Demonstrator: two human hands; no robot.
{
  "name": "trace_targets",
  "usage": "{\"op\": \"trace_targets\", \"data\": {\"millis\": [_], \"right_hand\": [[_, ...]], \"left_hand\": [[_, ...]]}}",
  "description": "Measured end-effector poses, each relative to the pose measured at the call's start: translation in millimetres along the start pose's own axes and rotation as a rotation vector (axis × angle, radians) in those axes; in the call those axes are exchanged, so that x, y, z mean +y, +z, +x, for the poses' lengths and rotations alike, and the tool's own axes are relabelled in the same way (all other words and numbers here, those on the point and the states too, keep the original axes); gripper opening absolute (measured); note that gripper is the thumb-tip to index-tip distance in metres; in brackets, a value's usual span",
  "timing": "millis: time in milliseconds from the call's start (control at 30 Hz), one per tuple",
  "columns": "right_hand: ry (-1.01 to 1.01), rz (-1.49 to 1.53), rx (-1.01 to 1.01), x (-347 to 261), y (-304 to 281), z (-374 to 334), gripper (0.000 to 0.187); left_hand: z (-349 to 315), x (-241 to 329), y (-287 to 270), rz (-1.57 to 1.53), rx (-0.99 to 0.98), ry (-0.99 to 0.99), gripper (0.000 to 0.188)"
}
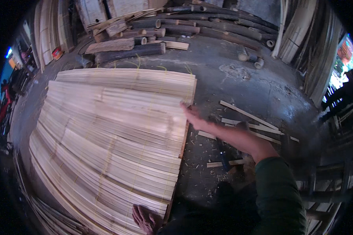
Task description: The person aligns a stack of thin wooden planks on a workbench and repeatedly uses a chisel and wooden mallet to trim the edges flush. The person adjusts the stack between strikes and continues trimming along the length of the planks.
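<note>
A wide mat of pale split bamboo slats (pixel 117 145), tied across with thin yellowish strings, fills the left and middle of the view. Flat on its near right corner rests my left hand (pixel 144 220), fingers spread and holding nothing. My right hand (pixel 193 118) is at the mat's right edge, farther up, with its fingers stretched along the slat ends. It is slightly blurred, and nothing shows in it. My right forearm, in a dark green sleeve (pixel 280 188), reaches in from the lower right.
Loose bamboo strips (pixel 249 117), small chips and a tool with a dark blue handle (pixel 224 158) lie on the floor right of the mat. Dark bamboo poles (pixel 208 25) are piled at the back. Tall slats (pixel 302 31) lean at the far right; thin strips (pixel 47 215) lie lower left.
</note>
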State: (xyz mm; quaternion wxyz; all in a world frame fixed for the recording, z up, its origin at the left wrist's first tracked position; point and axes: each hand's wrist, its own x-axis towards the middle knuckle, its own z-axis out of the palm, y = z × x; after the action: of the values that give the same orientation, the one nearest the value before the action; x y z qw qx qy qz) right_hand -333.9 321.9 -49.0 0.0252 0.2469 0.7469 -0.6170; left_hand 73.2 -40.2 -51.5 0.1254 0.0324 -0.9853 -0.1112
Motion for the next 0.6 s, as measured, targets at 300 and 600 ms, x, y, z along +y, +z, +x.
{"op": "trace_targets", "data": {"millis": [300,600], "right_hand": [[0.011,0.047,-0.329,28,10,-64,0.063],[0.101,-0.177,-0.516,14,-24,-51,0.071]], "left_hand": [[22,33,-26,-0.087,0.090,0.031,0.053],[20,55,-22,-0.067,0.165,0.058,0.055]]}}
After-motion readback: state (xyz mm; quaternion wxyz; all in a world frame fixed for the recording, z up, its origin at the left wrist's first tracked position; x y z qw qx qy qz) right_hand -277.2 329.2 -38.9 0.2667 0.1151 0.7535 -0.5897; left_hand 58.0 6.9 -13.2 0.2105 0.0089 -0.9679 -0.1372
